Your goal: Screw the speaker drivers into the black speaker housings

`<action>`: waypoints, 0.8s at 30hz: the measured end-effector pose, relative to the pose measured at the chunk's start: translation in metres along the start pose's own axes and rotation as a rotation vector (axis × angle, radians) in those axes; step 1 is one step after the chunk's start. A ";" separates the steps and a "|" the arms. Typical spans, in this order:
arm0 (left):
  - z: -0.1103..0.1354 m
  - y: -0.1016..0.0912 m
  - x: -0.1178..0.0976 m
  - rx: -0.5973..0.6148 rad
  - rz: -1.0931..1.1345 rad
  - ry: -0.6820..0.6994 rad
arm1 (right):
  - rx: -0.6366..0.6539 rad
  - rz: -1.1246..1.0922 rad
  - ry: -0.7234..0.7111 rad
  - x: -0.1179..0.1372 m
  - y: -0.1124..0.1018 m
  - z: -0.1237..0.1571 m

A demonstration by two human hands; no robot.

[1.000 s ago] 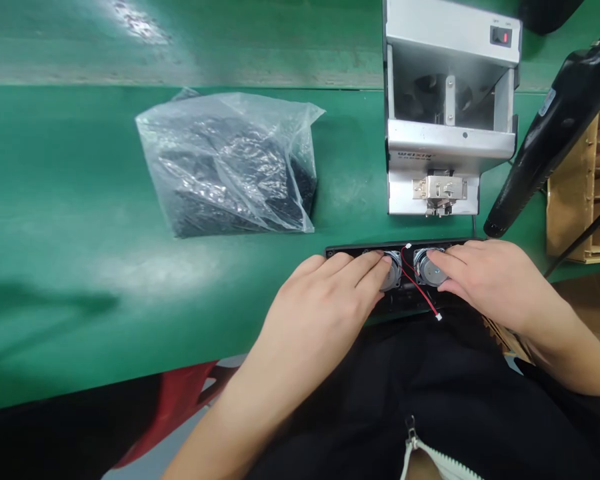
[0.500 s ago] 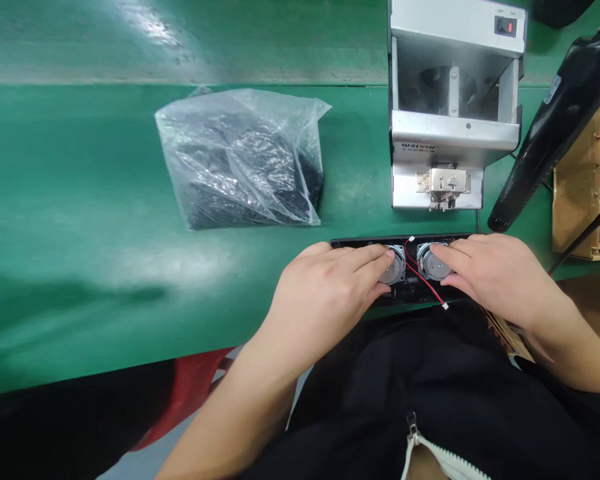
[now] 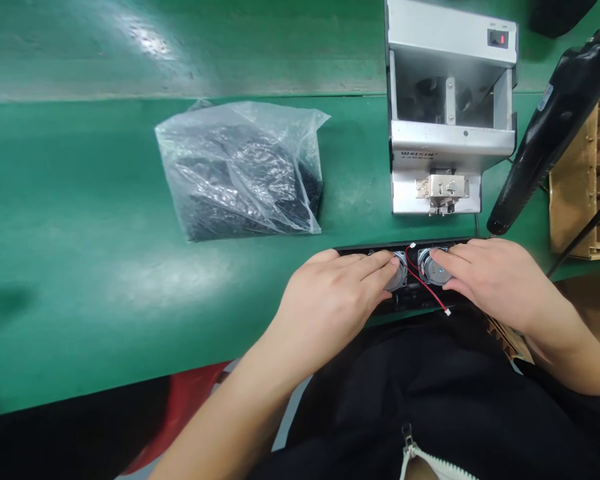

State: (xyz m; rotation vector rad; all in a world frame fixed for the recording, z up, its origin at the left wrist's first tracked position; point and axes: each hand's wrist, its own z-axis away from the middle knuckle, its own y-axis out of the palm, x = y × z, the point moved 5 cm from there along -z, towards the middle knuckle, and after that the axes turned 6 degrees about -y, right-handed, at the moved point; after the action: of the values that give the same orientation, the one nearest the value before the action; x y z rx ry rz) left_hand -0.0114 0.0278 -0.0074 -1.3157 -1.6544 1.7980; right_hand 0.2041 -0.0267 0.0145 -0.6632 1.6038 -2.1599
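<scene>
A long black plastic housing (image 3: 414,298) lies along the front edge of the green bench, and two round metal-backed speakers sit in it. My left hand (image 3: 336,285) grips the left speaker (image 3: 399,279), fingertips over its top and thumb at its lower side. Around the right speaker (image 3: 438,269), my right hand (image 3: 500,281) has its fingers and thumb closed in the same way. A red and black wire (image 3: 433,292) with small white plugs runs between the speakers, one plug hanging over the housing's near edge. Both outer ends of the housing are covered by my hands.
A clear plastic bag (image 3: 245,173) of black parts lies on the green bench (image 3: 80,267). Behind the housing stands a silver screw feeder (image 3: 450,140), its switch lit red. A black electric screwdriver (image 3: 540,140) leans beside it. Cardboard compartments (image 3: 575,193) are at the right.
The camera view has shifted slightly, so the bench items appear a little lower. Both hands stay on the speakers with hardly any movement.
</scene>
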 end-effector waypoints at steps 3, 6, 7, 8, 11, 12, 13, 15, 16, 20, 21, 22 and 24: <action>-0.001 0.000 0.000 0.024 0.008 -0.015 | 0.008 -0.004 0.006 0.002 -0.001 -0.002; -0.002 0.001 -0.003 0.040 -0.019 -0.038 | 0.016 0.019 0.022 0.005 0.000 -0.004; -0.001 0.002 -0.004 0.040 -0.026 -0.045 | 0.023 0.030 0.035 0.006 0.000 -0.003; 0.000 0.002 -0.005 0.036 -0.030 -0.048 | 0.029 0.044 0.047 0.006 0.000 -0.002; 0.005 -0.001 -0.005 0.012 -0.021 -0.042 | -0.027 0.039 0.018 0.006 -0.003 0.009; 0.006 -0.003 -0.005 0.001 -0.012 -0.044 | -0.096 0.001 -0.005 0.005 -0.007 0.013; 0.008 -0.006 -0.004 -0.016 0.001 -0.051 | -0.199 -0.052 -0.004 0.002 -0.012 0.018; 0.008 -0.014 -0.005 -0.077 0.044 -0.067 | -0.543 -0.153 0.152 -0.013 -0.025 0.031; 0.007 -0.018 -0.006 -0.120 0.068 -0.073 | -0.735 -0.173 0.286 -0.023 -0.029 0.038; -0.011 -0.019 -0.029 -0.206 0.083 -0.032 | -1.068 -0.195 0.608 -0.053 -0.022 0.039; -0.017 -0.014 -0.038 -0.193 0.061 -0.010 | -1.019 -0.255 0.586 -0.060 -0.017 0.030; -0.024 -0.008 -0.046 -0.168 0.032 0.011 | -0.959 -0.333 0.555 -0.067 -0.010 0.021; -0.035 0.005 -0.060 -0.115 -0.022 0.033 | -0.809 -0.475 0.506 -0.081 0.003 0.006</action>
State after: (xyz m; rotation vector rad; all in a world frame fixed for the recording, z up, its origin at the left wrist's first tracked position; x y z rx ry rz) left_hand 0.0480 0.0001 0.0145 -1.3622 -1.7714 1.6821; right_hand 0.2738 0.0123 0.0010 -0.8155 2.9068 -2.0179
